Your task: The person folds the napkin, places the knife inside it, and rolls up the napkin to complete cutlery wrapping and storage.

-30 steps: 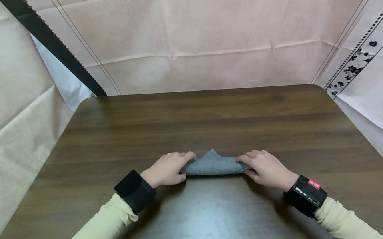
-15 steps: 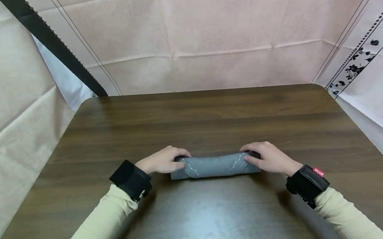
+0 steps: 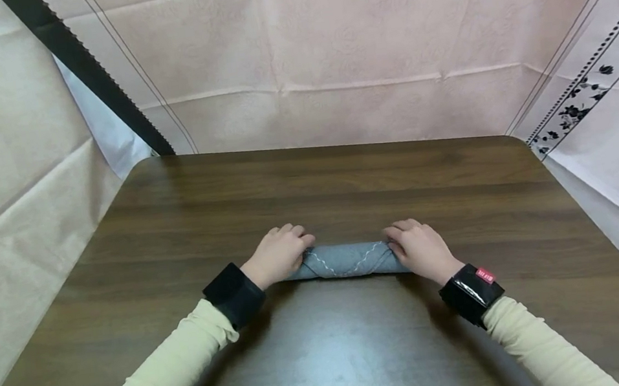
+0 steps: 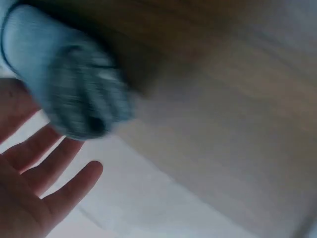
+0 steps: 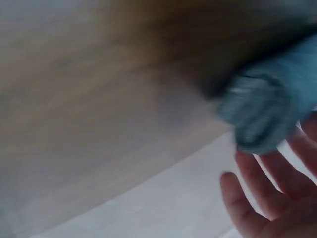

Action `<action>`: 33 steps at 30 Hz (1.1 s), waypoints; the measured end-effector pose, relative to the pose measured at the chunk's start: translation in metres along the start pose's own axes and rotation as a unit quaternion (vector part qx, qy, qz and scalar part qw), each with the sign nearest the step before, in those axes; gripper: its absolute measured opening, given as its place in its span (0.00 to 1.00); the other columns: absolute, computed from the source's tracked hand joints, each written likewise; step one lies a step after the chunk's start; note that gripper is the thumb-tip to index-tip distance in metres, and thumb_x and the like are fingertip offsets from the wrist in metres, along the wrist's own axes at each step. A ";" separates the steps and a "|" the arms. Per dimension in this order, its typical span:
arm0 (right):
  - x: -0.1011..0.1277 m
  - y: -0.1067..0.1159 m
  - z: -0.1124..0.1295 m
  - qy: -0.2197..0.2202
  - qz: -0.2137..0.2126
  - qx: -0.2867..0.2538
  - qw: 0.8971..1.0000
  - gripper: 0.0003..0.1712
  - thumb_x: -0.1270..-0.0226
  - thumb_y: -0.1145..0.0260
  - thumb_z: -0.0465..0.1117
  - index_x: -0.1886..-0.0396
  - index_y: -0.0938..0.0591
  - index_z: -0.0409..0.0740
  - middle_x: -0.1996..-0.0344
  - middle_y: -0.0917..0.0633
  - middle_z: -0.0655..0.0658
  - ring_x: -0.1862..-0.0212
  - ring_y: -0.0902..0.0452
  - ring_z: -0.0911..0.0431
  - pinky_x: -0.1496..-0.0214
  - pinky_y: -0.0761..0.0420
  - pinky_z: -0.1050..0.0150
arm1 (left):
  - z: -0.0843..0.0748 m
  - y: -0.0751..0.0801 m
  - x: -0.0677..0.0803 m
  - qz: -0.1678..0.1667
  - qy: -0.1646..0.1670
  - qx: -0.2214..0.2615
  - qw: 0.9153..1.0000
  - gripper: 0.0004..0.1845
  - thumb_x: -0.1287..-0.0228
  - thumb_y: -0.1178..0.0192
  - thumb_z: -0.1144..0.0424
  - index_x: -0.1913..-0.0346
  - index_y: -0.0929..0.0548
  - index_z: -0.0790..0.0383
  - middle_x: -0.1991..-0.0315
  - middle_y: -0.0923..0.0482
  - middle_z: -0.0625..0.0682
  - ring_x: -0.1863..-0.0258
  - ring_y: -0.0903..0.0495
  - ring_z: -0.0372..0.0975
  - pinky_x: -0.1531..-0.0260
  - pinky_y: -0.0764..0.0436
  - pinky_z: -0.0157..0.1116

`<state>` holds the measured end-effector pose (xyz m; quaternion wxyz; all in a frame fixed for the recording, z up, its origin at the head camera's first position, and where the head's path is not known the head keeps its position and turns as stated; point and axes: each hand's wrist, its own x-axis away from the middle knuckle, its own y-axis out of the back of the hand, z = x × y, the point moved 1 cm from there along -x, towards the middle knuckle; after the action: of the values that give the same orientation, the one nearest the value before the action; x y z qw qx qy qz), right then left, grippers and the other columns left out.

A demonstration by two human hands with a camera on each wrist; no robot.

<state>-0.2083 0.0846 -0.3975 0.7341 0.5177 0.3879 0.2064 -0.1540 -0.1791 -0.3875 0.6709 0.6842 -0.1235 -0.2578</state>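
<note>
Crosswise is how the grey quilted cloth roll (image 3: 348,260) lies on the dark wood-grain bench (image 3: 342,175): its long axis runs left to right, parallel to the near and far edges, roughly midway between the left and right edges and somewhat nearer the near edge than the far one. Pale zigzag stitching shows on its upper face.

One hand sits at each end. On the roll's left end rests the left hand (image 3: 279,257), knuckles up, its fingers draped over the top. At the right end, the right hand (image 3: 418,247) lies mirrored. Neither is nearer than the other; both touch the cloth, and the bare middle of the roll shows between them.

From the head view the fingers bend over the roll's curve, but whether they pinch it cannot be told there. The wrist views, though blurred, show more: the left hand's fingers (image 4: 59,186) lie extended and spread, with the roll's end (image 4: 81,101) just beyond them, and the right hand's fingers (image 5: 247,198) lie likewise straight beneath the other end (image 5: 262,119). So both hands look flat and unclenched, pressing on the roll and not clasped round it.

Black wrist bands and pale yellow sleeves (image 3: 173,361) run back toward the near edge.
</note>
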 end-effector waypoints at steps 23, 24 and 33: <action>-0.036 -0.027 0.011 0.020 0.035 0.121 0.992 0.26 0.48 0.29 0.38 0.46 0.21 0.45 0.54 0.19 0.39 0.52 0.24 0.45 0.64 0.22 0.53 | -0.027 -0.016 -0.055 0.067 0.063 -0.053 0.994 0.16 0.34 0.48 0.69 0.45 0.22 0.56 0.56 0.22 0.55 0.61 0.21 0.43 0.68 0.21 0.36; -0.039 -0.028 0.007 0.016 0.035 0.115 0.993 0.26 0.49 0.29 0.38 0.46 0.21 0.45 0.54 0.19 0.39 0.52 0.24 0.45 0.64 0.22 0.53 | -0.025 -0.017 -0.059 0.067 0.068 -0.046 0.994 0.16 0.34 0.48 0.69 0.46 0.21 0.56 0.57 0.22 0.55 0.61 0.21 0.43 0.67 0.21 0.36; -0.055 -0.031 -0.013 -0.057 0.076 0.028 0.995 0.29 0.47 0.32 0.34 0.42 0.25 0.44 0.48 0.23 0.36 0.45 0.29 0.42 0.54 0.26 0.49 | -0.009 -0.024 -0.083 0.074 0.105 0.029 0.991 0.17 0.37 0.46 0.69 0.45 0.22 0.56 0.54 0.21 0.55 0.54 0.24 0.46 0.55 0.25 0.42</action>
<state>-0.2551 0.0416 -0.4089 0.7221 0.5771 0.3111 0.2208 -0.2228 -0.1269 -0.3961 0.6774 0.7156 -0.1100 -0.1303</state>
